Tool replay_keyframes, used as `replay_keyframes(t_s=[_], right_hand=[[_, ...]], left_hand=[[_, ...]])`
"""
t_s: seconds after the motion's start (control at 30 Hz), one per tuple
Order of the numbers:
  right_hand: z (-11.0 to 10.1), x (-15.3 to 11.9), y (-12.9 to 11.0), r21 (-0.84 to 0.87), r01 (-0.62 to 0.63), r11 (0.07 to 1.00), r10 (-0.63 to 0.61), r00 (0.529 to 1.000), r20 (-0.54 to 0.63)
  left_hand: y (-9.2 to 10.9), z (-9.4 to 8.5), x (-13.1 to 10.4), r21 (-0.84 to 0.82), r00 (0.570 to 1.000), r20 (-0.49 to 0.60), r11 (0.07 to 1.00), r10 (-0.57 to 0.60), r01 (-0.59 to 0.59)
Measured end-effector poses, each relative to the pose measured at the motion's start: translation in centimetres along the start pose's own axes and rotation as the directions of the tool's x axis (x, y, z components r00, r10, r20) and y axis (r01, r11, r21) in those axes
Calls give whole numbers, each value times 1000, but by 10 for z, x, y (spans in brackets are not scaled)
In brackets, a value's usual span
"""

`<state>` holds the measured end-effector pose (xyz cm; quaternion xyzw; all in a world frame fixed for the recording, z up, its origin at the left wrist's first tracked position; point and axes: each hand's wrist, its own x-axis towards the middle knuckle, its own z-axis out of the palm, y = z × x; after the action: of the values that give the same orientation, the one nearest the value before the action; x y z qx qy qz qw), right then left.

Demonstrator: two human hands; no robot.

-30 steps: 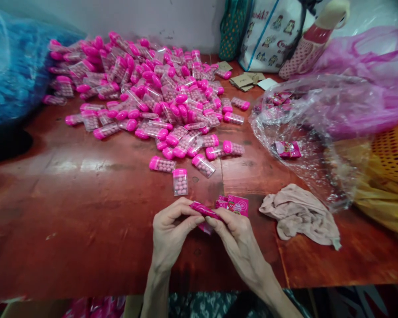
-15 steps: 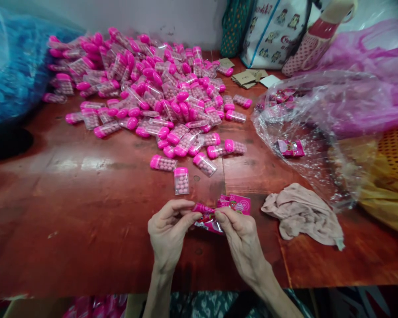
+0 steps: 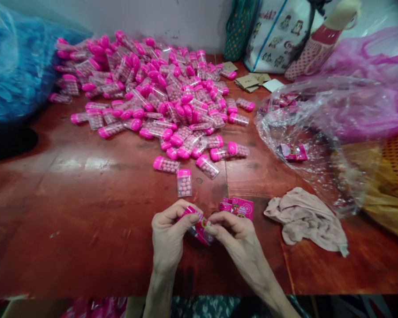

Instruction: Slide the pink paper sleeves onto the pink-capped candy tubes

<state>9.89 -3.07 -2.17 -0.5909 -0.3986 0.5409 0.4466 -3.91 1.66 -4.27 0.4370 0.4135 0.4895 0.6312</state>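
A small pink printed wrapper (image 3: 199,227) is pinched between my two hands near the front of the table. Thumb and fingers of my left hand (image 3: 170,232) grip its upper left end. On the other side, my right hand (image 3: 235,234) closes its thumb and fingertips on the right part. Just behind my right hand lie more pink printed wrappers (image 3: 240,207), partly covered by it. A clear candy box with a pink cap (image 3: 184,183) stands closest beyond my left hand. Behind it spreads a large heap of the same boxes (image 3: 152,92), filled with pale pink balls.
A crumpled beige cloth (image 3: 306,221) lies to the right. Beyond it a clear plastic bag (image 3: 311,128) holds pink packets. A blue bag (image 3: 20,66) fills the left. Cardboard pieces (image 3: 250,81), a white printed bag (image 3: 278,35) and an orange basket (image 3: 397,154) stand farther off.
The wrapper has tilted, its right end now pointing down toward me. My right hand has shifted its hold slightly left along it. The whole view has moved a little.
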Motion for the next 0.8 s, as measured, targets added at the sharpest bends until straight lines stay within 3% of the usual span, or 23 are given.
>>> replay_keyframes(t_s=[0.07, 0.17, 0.27, 0.37, 0.43, 0.53, 0.7, 0.8], right_hand=[[3, 0, 0, 108, -65, 992, 69, 997, -32], [7, 0, 0, 131, -82, 988, 91, 994, -60], [9, -1, 0, 17, 13, 1000, -11, 992, -127], [9, -1, 2, -179, 129, 975, -161, 972, -174], [8, 0, 4, -256, 171, 951, -218, 962, -168], [6, 1, 6, -293, 196, 936, -248, 957, -153], [3, 2, 5, -313, 244, 918, -292, 949, -116], [2, 3, 4, -314, 262, 912, -303, 949, -87]], left_hand=[[-2, 0, 0, 8, 999, -37, 1000, 11, -11], [-2, 1, -1, 43, 998, -55, 998, 42, -39], [0, 5, -2, 139, 995, -84, 989, 55, -43], [0, 8, -5, 217, 979, -196, 976, 48, -4], [0, 9, -6, 239, 968, -230, 970, 101, -45], [0, 5, -6, 271, 971, -138, 950, 195, -152], [4, 0, -3, 323, 982, 56, 927, 181, -189], [6, 1, -2, 347, 982, 96, 919, 162, -186]])
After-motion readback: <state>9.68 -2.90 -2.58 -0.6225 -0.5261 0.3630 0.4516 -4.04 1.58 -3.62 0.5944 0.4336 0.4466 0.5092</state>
